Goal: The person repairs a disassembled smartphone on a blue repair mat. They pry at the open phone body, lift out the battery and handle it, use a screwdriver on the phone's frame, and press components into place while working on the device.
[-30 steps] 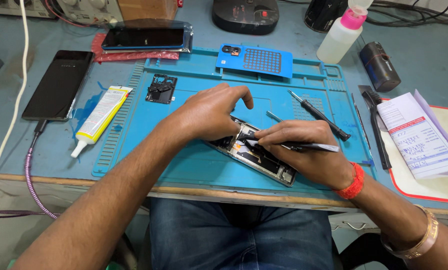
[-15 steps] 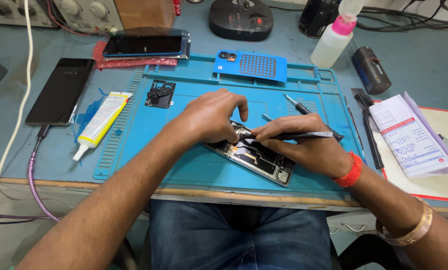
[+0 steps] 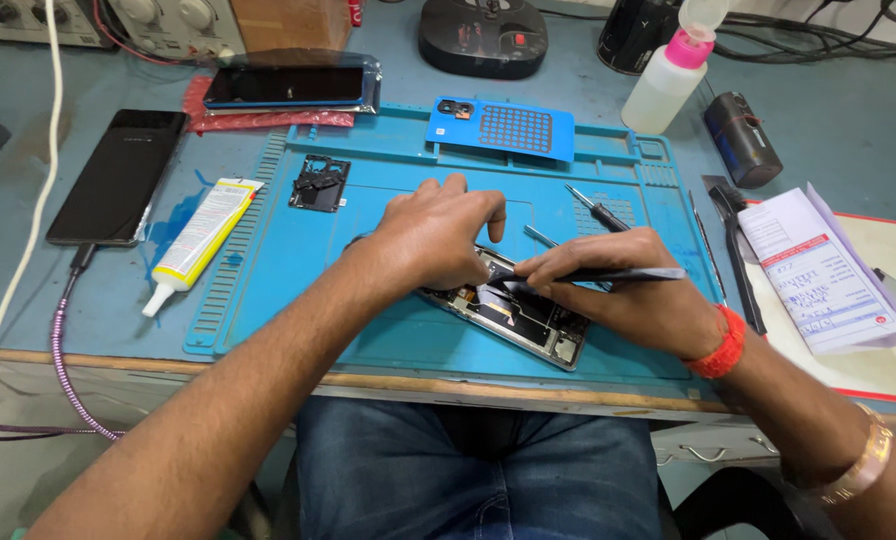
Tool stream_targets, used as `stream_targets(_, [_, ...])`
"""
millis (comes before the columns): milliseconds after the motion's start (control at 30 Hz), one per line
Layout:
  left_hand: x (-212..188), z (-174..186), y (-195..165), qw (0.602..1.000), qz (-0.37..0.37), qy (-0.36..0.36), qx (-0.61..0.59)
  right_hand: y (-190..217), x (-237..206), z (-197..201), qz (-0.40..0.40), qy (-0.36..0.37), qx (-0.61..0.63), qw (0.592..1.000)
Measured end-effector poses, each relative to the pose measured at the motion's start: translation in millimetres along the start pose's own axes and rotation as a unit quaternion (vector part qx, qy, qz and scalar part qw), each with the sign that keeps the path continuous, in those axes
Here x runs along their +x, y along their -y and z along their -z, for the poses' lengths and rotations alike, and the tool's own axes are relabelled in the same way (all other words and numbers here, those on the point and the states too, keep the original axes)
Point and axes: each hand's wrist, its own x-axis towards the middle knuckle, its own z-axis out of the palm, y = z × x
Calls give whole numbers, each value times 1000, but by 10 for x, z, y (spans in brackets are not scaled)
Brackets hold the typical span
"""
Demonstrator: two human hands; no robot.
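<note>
Head camera looks down on your two hands meeting over an opened phone that lies tilted on the blue repair mat, its back off and its inner parts showing. Your left hand rests on the upper end of the phone with fingers curled and pressed down on it, pinning it to the mat. Your right hand has its fingers closed around a thin black tool, held nearly level, its tip touching the phone's insides just below your left fingertips. A red band sits at your right wrist. On the mat above your hands lies a small black phone part to the left and a blue back cover with a grid of dots at the mat's top edge. Two slim screwdrivers lie just beside your right hand. Left of the mat you have a yellow and white glue tube, and beyond it a black phone plugged into a braided cable. Another phone lies on a red cloth near the top. A white squeeze bottle with a pink cap stands upper right, well apart from your hands, and a stack of paper slips lies at the right
</note>
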Motion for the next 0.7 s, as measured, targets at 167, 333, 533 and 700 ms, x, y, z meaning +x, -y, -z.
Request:
stream_targets(167, [4, -3, -15, 1000, -1, 2, 2, -5, -103, 75, 1, 10, -31, 999])
stream_targets(333, [22, -10, -10, 1000, 8, 16, 6, 5, -204, 199, -19, 39, -53, 998])
stream_targets(533, [26, -40, -15, 1000, 6, 11, 4, 80, -315, 362, -49, 69, -75, 994])
stream_targets(700, [11, -36, -44, 1000, 0, 4, 2, 128, -313, 416, -23, 72, -61, 995])
